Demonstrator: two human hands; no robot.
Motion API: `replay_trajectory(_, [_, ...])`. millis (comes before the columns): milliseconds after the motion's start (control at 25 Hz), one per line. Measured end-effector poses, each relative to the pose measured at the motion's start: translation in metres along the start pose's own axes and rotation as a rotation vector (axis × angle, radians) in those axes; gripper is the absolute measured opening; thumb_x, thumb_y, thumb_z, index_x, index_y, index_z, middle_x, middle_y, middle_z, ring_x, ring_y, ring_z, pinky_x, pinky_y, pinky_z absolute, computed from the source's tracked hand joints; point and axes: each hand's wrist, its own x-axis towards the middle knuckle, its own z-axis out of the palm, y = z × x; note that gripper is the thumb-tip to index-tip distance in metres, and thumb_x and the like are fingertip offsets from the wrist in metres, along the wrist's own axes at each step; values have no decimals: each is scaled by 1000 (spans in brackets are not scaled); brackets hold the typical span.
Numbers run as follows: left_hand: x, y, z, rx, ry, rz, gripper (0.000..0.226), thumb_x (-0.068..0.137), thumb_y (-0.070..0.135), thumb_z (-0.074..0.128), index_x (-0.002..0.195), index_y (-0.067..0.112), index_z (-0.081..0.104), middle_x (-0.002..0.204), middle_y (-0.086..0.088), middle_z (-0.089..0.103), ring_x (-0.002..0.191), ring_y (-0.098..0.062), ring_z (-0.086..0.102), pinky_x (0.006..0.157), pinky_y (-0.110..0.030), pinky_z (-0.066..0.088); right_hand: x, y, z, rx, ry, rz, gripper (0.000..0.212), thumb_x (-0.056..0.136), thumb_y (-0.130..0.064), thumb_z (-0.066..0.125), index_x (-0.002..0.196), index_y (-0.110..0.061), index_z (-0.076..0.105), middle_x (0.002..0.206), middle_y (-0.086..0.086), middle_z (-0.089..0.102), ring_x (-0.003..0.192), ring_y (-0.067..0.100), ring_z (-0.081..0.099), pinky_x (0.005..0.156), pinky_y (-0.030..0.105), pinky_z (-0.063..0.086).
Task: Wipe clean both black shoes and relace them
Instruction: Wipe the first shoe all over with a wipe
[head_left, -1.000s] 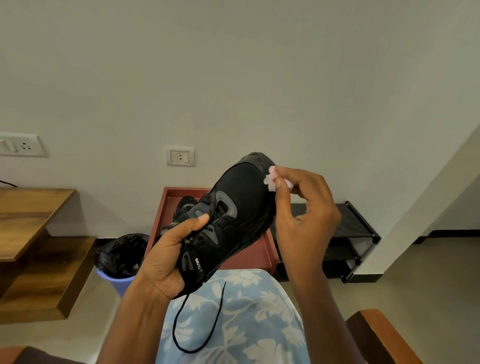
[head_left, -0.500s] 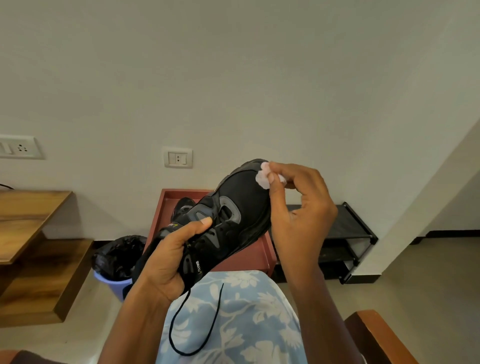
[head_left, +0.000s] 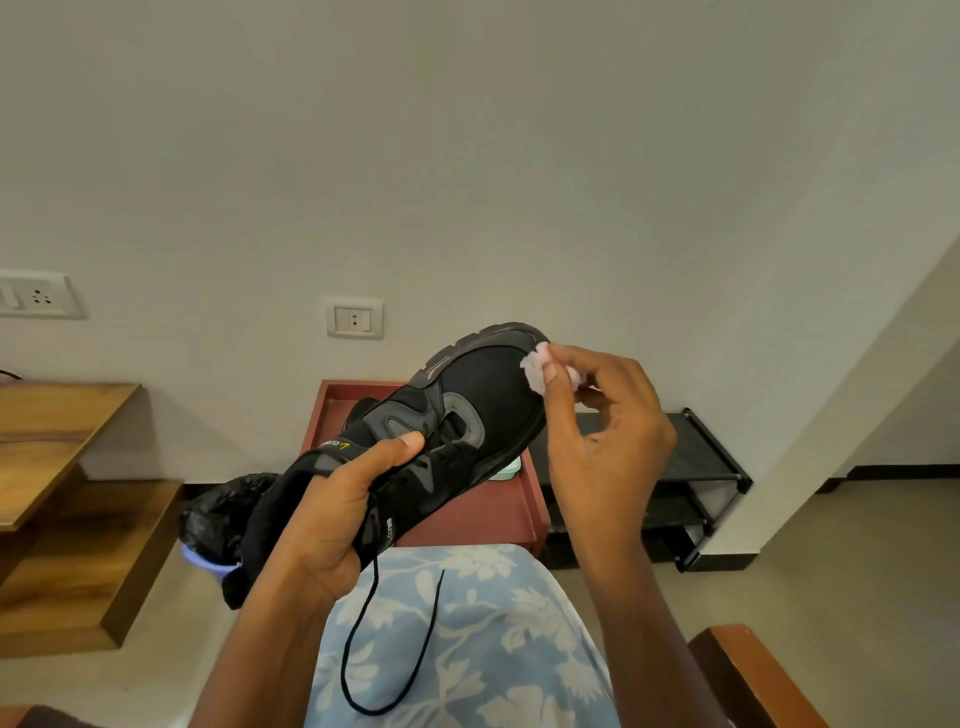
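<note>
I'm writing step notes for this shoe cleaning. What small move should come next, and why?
Probably slide the wipe down the side of the toe toward the sole edge. The right hand pinches it against only the toe tip of the shoe, while the left hand grips the middle. The lace hangs loose, so relacing likely comes later.

second shoe (head_left: 364, 409) on the red table (head_left: 525, 501) is mostly hidden behind the held shoe (head_left: 488, 395); some pale green thing (head_left: 508, 471) peeks out under its toe, maybe a lid; wipe (head_left: 534, 367) half buried under the right hand (head_left: 608, 447); wall socket (head_left: 36, 295) far left is clipped by the edge
</note>
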Motion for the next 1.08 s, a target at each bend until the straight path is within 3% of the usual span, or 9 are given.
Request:
replay_trajectory(120, [-1,5,-1,30,-2,63,28,65,24,73,90,10,75,91,-16,76,74,-24,72,69,-32,59,-14,6,2,13,-4,-1,13,93,-8,71,105,-7,74,102,0,70,96,7,68,79,18,56])
replay_trajectory(240, [-3,8,-1,3,3,68,27,64,25,72,88,12,74,77,-9,74,61,-18,70,53,-24,57,-39,11,4,68,-28,123,13,93,-12,68,103,-6,72,100,1,71,95,10,69,79,27,59])
replay_trajectory(400, [-3,8,1,56,19,98,31,62,27,73,89,13,74,79,-9,75,66,-20,71,59,-26,56,-18,9,2,78,-26,143,11,94,-11,68,105,-13,72,101,-3,71,96,8,68,79,24,58])
replay_trajectory(600, [-1,9,-5,138,67,161,49,59,29,86,101,10,72,89,-11,77,85,-28,73,67,-31,55,5,5,2,34,-42,69,15,95,-20,70,109,-15,75,106,-6,70,100,11,68,80,31,60])
replay_trajectory(760, [-3,10,-10,157,61,175,36,65,28,75,97,11,72,85,-8,77,77,-19,75,58,-22,55,-1,14,-7,79,-120,81,21,93,-22,70,112,-14,75,107,-4,73,101,14,70,80,33,62])
replay_trajectory(960, [-4,8,-7,165,37,174,30,64,27,74,92,15,74,86,-9,77,79,-24,74,69,-31,54,-5,17,-14,86,-101,95,29,91,-28,67,115,-12,74,108,-2,74,102,14,70,82,25,60])
replay_trajectory(1080, [-3,9,-6,175,42,187,27,69,26,74,93,14,72,81,-6,77,72,-17,74,57,-22,55,3,17,-15,37,-152,66,36,92,-37,63,115,-12,74,109,-2,74,101,12,70,81,19,58])
